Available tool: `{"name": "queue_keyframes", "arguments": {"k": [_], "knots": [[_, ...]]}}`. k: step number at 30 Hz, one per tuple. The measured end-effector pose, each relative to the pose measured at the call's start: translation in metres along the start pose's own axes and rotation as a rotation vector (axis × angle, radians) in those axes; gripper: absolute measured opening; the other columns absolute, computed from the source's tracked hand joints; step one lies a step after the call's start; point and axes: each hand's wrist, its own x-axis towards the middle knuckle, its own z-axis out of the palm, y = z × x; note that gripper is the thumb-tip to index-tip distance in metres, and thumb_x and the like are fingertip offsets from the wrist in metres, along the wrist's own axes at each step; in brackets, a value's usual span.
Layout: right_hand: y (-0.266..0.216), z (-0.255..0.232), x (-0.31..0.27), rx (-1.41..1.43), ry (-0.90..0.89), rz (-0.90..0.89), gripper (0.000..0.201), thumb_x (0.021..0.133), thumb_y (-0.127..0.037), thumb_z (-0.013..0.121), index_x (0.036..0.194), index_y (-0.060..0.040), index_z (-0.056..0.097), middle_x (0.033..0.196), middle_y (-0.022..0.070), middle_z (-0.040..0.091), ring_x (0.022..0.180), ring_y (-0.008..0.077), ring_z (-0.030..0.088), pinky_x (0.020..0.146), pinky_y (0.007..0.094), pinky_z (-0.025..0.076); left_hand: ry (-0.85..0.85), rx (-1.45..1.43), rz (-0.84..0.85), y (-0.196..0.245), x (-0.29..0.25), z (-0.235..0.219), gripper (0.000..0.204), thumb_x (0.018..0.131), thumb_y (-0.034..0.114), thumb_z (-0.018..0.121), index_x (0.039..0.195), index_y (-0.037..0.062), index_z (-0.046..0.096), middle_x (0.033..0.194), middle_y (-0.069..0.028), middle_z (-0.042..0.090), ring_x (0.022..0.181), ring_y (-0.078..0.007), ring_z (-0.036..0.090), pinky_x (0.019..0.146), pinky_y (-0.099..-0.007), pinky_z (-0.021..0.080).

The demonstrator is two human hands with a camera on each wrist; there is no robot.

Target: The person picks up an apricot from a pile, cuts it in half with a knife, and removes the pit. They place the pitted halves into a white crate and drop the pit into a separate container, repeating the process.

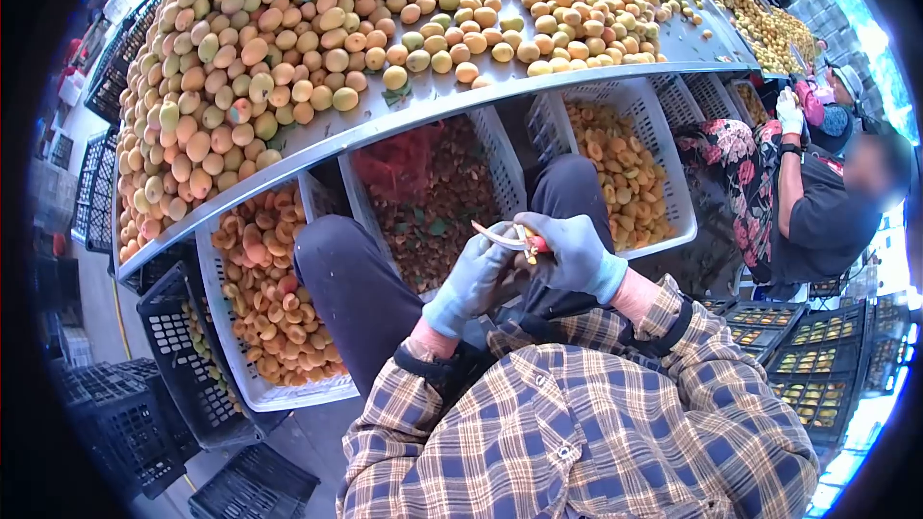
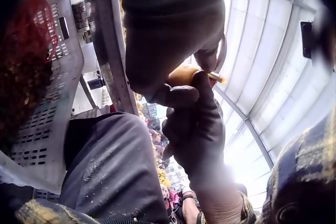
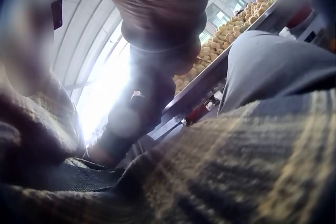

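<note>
Gloved, our right hand (image 1: pixel 575 255) clenches a knife (image 1: pixel 508 238), wrist bent inward. Our left hand (image 1: pixel 478 276), just beside it, fingers curled, grips an apricot (image 2: pixel 184 75).

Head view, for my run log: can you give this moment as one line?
left hand: holds apricot | right hand: grips knife | both above lap | white crates below table

Apricots (image 1: pixel 317 48) lie on the table (image 1: pixel 423 101); three crates (image 1: pixel 663 173) sit beneath, before the knees.
</note>
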Motion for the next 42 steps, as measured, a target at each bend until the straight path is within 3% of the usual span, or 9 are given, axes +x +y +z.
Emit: {"name": "queue_keyframes", "arguments": {"k": [2,7,11,14,18,20,22,26,42], "knots": [[0.004,0.012,-0.001,-0.017,-0.009,0.007,0.039,0.081,-0.027,0.07,0.109,-0.0039,0.056,0.076,0.0144,0.064,0.067,0.0322,0.065,0.055,0.0361,0.051,0.03,0.357,0.287,-0.029,0.009,-0.007,0.031,0.078,-0.004,0.059,0.107,0.0035,0.057,0.089,0.0006,0.056,0.077,-0.0071,0.054,0.065,-0.0197,0.042],[0.002,0.049,-0.003,0.203,0.24,0.327,0.025,0.089,-0.026,0.063,0.097,-0.0023,0.061,0.068,0.0102,0.062,0.057,0.0214,0.061,0.052,0.0304,0.047,0.451,0.002,0.151,-0.039,0.017,0.003,0.036,0.1,0.035,0.042,0.096,0.0033,0.059,0.083,0.0,0.057,0.075,-0.0056,0.048,0.067,-0.0215,0.042],[0.005,0.059,0.008,0.782,0.38,0.71,0.031,0.095,-0.03,0.056,0.095,-0.0003,0.062,0.066,0.0005,0.056,0.058,0.0049,0.05,0.051,0.0215,0.041,0.457,0.059,0.147,-0.031,0.012,-0.002,0.035,0.097,0.036,0.043,0.094,0.006,0.059,0.076,0.0008,0.056,0.064,-0.0061,0.049,0.057,-0.0207,0.04],[0.013,0.04,0.008,1.491,0.235,0.849,0.038,0.096,-0.036,0.052,0.104,-0.0003,0.06,0.062,-0.0047,0.05,0.042,0.0022,0.039,0.038,0.0183,0.033,0.158,-0.584,0.07,-0.026,0.016,-0.018,0.046,0.097,0.042,0.034,0.106,0.0032,0.057,0.079,-0.0055,0.061,0.057,-0.0145,0.053,0.049,-0.0253,0.043],[-0.01,0.038,0.006,1.229,0.1,0.862,0.039,0.096,-0.031,0.053,0.118,0.0005,0.055,0.059,-0.0054,0.047,0.039,0.0019,0.037,0.035,0.0177,0.029,0.29,-0.81,0.017,-0.018,0.022,-0.023,0.049,0.097,0.04,0.036,0.121,0.0,0.053,0.098,-0.0104,0.064,0.09,-0.0216,0.061,0.071,-0.0326,0.051],[-0.014,0.041,0.01,0.867,-0.037,0.618,0.036,0.094,-0.02,0.057,0.125,-0.0014,0.053,0.087,0.0028,0.059,0.073,0.0021,0.057,0.062,0.0161,0.047,0.202,-0.877,0.124,-0.027,0.027,-0.024,0.047,0.097,0.039,0.039,0.122,0.0009,0.052,0.104,-0.012,0.063,0.104,-0.0234,0.058,0.085,-0.0377,0.05],[-0.012,0.038,0.019,0.673,0.119,0.401,0.034,0.094,-0.015,0.056,0.126,-0.0014,0.052,0.102,0.0054,0.059,0.083,0.0028,0.057,0.074,0.0174,0.048,0.306,-0.961,0.082,-0.02,0.026,-0.021,0.046,0.097,0.037,0.041,0.123,0.0007,0.051,0.104,-0.013,0.063,0.096,-0.0252,0.06,0.084,-0.0393,0.052],[-0.015,0.0,0.033,1.139,0.235,0.57,0.02,0.096,-0.012,0.051,0.111,-0.0004,0.057,0.082,0.0004,0.062,0.057,-0.0009,0.047,0.048,0.0141,0.035,0.188,-0.897,-0.013,-0.005,0.018,-0.014,0.044,0.097,0.039,0.043,0.123,0.004,0.05,0.099,-0.0144,0.062,0.081,-0.0262,0.061,0.068,-0.0364,0.053],[0.007,0.014,0.006,-0.057,-0.124,0.129,0.034,0.071,-0.016,0.067,0.104,-0.0124,0.061,0.085,0.0105,0.066,0.073,0.03,0.065,0.062,0.0379,0.053,0.276,-0.491,-0.491,-0.015,0.009,-0.007,0.066,0.085,0.074,0.036,0.077,0.0109,0.054,0.056,-0.0061,0.052,0.041,-0.0215,0.05,0.038,-0.0299,0.039]]}}
